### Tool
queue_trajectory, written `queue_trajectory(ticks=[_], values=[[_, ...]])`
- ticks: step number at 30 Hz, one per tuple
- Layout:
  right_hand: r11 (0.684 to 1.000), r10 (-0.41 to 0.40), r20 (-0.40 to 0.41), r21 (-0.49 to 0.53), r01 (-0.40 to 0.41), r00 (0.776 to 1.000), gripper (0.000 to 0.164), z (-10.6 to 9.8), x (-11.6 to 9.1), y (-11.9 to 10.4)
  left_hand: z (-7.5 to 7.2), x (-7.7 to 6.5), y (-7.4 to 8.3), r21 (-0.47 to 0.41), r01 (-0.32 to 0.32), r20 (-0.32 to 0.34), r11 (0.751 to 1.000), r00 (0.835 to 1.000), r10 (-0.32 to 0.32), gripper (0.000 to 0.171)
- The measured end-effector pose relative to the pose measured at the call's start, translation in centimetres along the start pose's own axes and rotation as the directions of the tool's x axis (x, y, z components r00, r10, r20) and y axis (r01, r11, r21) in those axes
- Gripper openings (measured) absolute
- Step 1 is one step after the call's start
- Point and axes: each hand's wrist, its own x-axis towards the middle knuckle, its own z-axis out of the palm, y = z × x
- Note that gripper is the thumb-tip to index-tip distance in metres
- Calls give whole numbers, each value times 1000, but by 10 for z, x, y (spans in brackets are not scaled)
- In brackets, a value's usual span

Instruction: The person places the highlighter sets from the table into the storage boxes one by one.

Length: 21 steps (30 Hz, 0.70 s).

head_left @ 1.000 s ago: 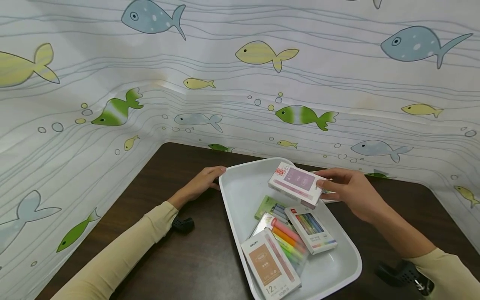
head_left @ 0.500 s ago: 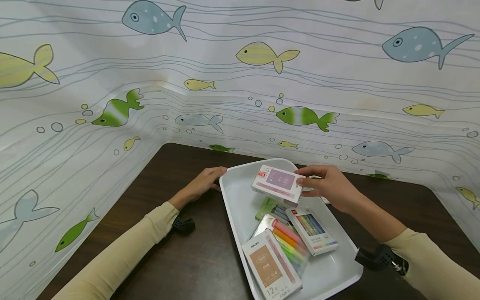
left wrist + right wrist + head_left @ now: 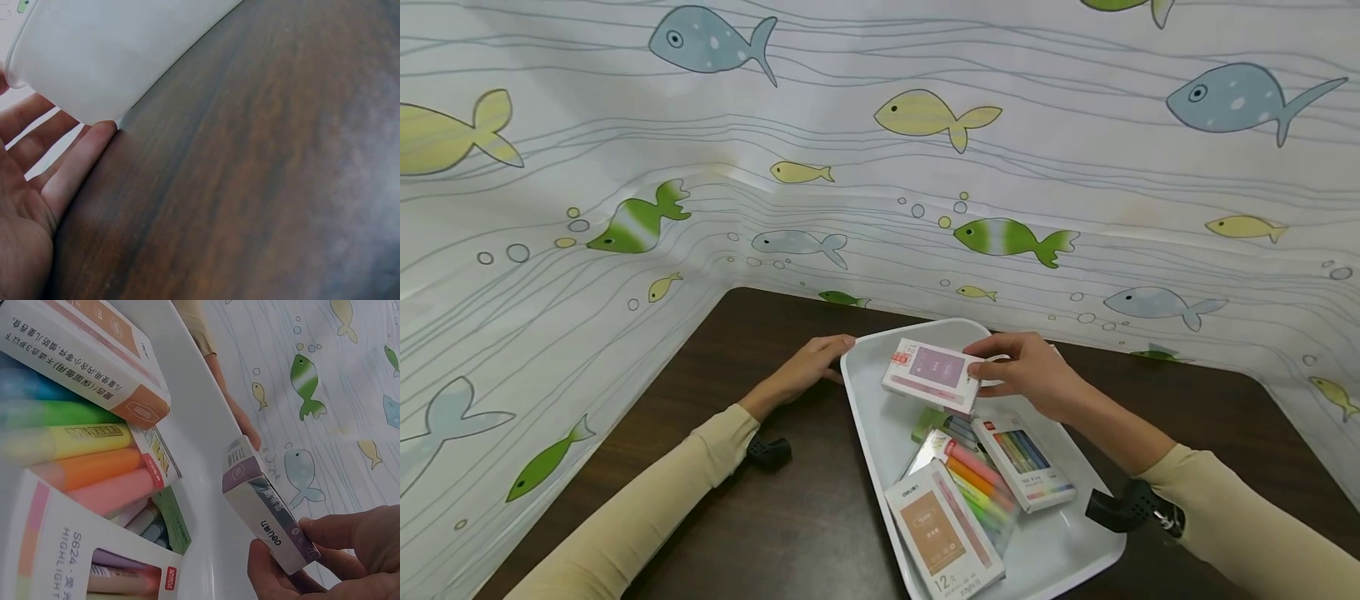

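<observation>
My right hand (image 3: 1030,375) pinches one end of a white and purple pen box (image 3: 931,375) between thumb and fingers, tilted above the far part of the white tray (image 3: 1052,546). In the right wrist view the box's printed narrow side (image 3: 269,519) faces the camera. My left hand (image 3: 797,371) touches the tray's far left corner. In the left wrist view its extended fingers (image 3: 78,169) lie against the tray's outer wall (image 3: 112,56). Inside the tray lie a brown-labelled pen box (image 3: 936,529), a clear pack of highlighters (image 3: 973,475), a windowed highlighter box (image 3: 1026,462) and a green pack (image 3: 928,423).
The tray stands on a dark wooden table (image 3: 775,517). A fish-patterned sheet (image 3: 850,192) rises behind and to the left of it. Something pale and mostly hidden shows past the tray's right rim, behind my right hand.
My right hand has carried the purple pen box leftward, from the tray's far right side to above its far left part. The left hand stays at the tray corner.
</observation>
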Motion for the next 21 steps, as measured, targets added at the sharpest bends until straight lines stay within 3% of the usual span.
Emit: queue_trajectory(ticks=[21], values=[[1000, -18, 62, 4, 18, 998, 36, 21, 5, 1, 1, -2, 0, 0, 11, -3, 1000, 1000, -11, 53]])
